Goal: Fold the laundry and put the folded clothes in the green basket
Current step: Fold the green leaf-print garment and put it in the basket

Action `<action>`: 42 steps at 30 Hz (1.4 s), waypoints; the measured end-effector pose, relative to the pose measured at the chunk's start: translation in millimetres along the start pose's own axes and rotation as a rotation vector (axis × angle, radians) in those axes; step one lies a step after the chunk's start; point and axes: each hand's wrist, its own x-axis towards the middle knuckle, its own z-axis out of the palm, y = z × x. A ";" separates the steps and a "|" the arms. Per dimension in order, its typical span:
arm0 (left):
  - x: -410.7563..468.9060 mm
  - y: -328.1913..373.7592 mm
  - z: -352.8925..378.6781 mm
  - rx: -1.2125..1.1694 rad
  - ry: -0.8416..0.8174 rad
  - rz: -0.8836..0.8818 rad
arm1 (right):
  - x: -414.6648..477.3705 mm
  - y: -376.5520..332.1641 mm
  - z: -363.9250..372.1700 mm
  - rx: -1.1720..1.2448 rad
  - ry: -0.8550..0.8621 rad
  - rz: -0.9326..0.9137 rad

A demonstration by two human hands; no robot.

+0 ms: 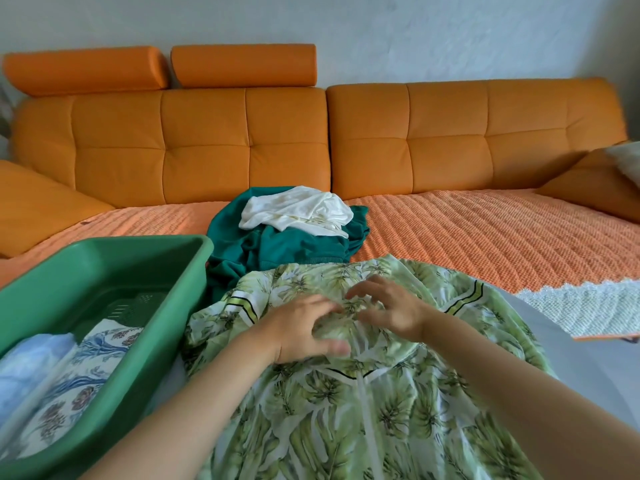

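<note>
A leaf-print dress (346, 410) lies spread on the orange sofa cover (485, 237), right in front of the person. Both hands sit near its middle. The right hand (391, 313) touches the cloth with fingers spread and bent. The left hand (304, 327) is blurred, so I cannot tell whether it pinches a fold. The green basket (166, 247) stands just left and holds folded clothes (69, 375). Behind the dress, a white garment (298, 209) lies on a crumpled teal one (277, 251).

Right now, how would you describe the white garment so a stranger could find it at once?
Start at the orange sofa; on its seat, before the backrest, lies a teal pile. The white garment sits crumpled on top, the only plain white piece there.
</note>
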 end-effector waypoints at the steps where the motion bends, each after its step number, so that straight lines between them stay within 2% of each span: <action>1: -4.0 0.1 2.5 0.112 -0.008 0.035 | -4.0 -1.7 -0.4 -0.019 -0.099 0.016; 3: -7.7 -0.6 11.0 0.221 0.024 0.083 | -10.0 -5.6 -2.5 -0.175 -0.245 0.111; 5: -8.5 5.5 13.3 0.221 0.142 0.120 | -11.0 -11.4 -3.8 -0.330 -0.252 0.170; 8: -3.0 20.8 6.6 0.205 0.395 0.134 | -6.5 -24.9 -3.3 -0.427 -0.059 0.114; 9: -1.0 23.2 3.0 0.190 0.516 0.175 | -3.9 -26.4 -3.2 -0.491 0.051 0.052; 11: 0.2 26.3 -5.0 0.258 0.642 0.258 | -0.3 -21.5 -2.7 -0.597 0.278 -0.135; 12: 0.3 27.7 -5.4 0.337 0.617 0.259 | -0.8 -19.7 -2.7 -0.631 0.326 -0.227; 13: 0.1 27.5 -3.1 0.410 0.491 0.226 | -2.8 -18.5 -1.6 -0.653 0.283 -0.258; 14: -2.4 27.4 -1.0 0.396 0.288 0.156 | -4.5 -15.3 1.1 -0.679 0.194 -0.250; 16: -7.3 25.7 -1.0 0.191 -0.182 -0.068 | -13.4 -12.6 3.9 -0.616 -0.120 -0.075; 17: -7.9 26.2 -3.8 0.055 -0.293 -0.148 | -18.5 -12.3 2.9 -0.494 -0.241 0.032; 18: -8.2 27.7 -7.7 -0.079 -0.343 -0.198 | -21.6 -11.4 2.0 -0.335 -0.280 0.101; 20: -4.3 28.5 -13.5 -0.259 -0.319 -0.249 | -21.5 -8.6 0.0 -0.093 -0.202 0.178; 22: 1.9 30.1 -13.2 -0.284 -0.128 -0.252 | -15.9 -7.4 1.8 -0.058 -0.050 0.269; 24: 8.3 28.1 -6.9 -0.077 0.216 -0.224 | -8.9 -7.3 5.5 -0.223 0.175 0.296; 25: 11.9 23.2 -1.0 0.072 0.365 -0.192 | -5.8 -7.9 6.4 -0.343 0.298 0.250; 26: 14.6 16.8 5.8 0.196 0.415 -0.163 | -3.8 -7.3 8.0 -0.459 0.381 0.187; 27: 16.5 8.5 14.4 0.282 0.356 -0.160 | -2.5 -5.0 9.9 -0.565 0.395 0.141; 29: 15.4 -6.7 28.0 0.320 0.135 -0.199 | 0.2 6.5 13.3 -0.645 0.262 0.144; 31: 10.3 -17.2 38.3 0.273 -0.010 -0.275 | 1.8 20.4 20.1 -0.551 0.123 0.223; 34: 6.1 -24.2 35.3 0.307 -0.088 -0.333 | 5.3 35.0 23.5 -0.436 -0.023 0.373; 35: 8.1 -24.5 30.9 0.331 -0.071 -0.337 | 7.5 34.3 21.0 -0.471 -0.064 0.401; 37: 16.9 -22.2 21.7 0.352 0.086 -0.331 | 14.5 28.3 14.5 -0.559 -0.084 0.417; 38: 23.3 -19.6 17.3 0.364 0.190 -0.314 | 18.3 23.0 10.8 -0.601 -0.038 0.412; 40: 40.4 -16.1 14.7 0.401 0.348 -0.255 | 27.2 11.4 8.3 -0.643 0.160 0.384; 42: 57.3 -15.0 17.1 0.406 0.323 -0.258 | 37.4 1.5 12.1 -0.571 0.303 0.331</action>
